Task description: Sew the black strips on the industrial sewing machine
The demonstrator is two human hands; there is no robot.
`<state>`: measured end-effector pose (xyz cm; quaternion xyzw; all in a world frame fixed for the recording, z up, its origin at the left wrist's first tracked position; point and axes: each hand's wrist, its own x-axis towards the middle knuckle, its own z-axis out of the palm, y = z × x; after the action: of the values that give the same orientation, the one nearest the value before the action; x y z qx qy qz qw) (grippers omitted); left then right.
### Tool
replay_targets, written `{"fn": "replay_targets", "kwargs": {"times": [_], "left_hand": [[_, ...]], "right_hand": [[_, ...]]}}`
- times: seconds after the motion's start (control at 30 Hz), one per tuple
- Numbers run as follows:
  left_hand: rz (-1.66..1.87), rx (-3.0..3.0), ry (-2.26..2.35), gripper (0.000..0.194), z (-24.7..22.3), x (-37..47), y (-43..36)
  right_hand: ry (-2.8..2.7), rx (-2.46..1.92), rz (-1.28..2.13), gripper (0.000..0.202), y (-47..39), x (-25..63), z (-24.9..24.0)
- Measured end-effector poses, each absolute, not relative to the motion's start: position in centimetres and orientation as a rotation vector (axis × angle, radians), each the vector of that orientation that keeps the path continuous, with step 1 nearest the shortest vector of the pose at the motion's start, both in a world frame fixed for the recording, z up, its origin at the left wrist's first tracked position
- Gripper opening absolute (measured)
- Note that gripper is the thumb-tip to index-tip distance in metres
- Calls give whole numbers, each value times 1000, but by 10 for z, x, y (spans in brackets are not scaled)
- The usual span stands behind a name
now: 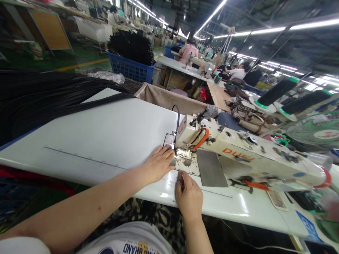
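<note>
My left hand (159,164) lies flat on the white table (106,134), fingers stretched out, their tips by a small clear-and-dark device (168,140) beside the needle area. Just right of it, my right hand (189,194) is curled at the table's near side, thumb and index finger pinched round something small and metallic that I cannot make out. Both hands are in front of the sewing machine (227,148) and its worn metal needle plate (185,161). A grey plate (211,168) lies beside the needle plate.
Long black strips (53,95) cover the table's far left. A blue basket (129,68) of black pieces stands behind. Black thread cones (278,92) and a fan (315,130) are at the right. Another person (189,53) sits at a table farther back.
</note>
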<state>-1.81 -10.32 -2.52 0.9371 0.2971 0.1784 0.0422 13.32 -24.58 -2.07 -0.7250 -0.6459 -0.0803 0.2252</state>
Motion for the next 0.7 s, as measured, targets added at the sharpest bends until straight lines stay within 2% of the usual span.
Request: {"fn": "replay_targets", "kwargs": {"times": [0.27, 0.43, 0.6, 0.7], "left_hand": [[575, 2840, 876, 48, -21, -18, -100], [643, 2618, 815, 30, -24, -12, -70], [636, 2552, 768, 36, -27, 6, -22], [564, 2557, 703, 31, -27, 16, -3]], "right_hand": [[-1772, -1980, -228, 32, -245, 132, -19], [-1762, -1995, -214, 33, -245, 132, -22], [-1761, -2007, -245, 33, -246, 132, -23], [-1758, -2011, -252, 32, -246, 132, -22]]}}
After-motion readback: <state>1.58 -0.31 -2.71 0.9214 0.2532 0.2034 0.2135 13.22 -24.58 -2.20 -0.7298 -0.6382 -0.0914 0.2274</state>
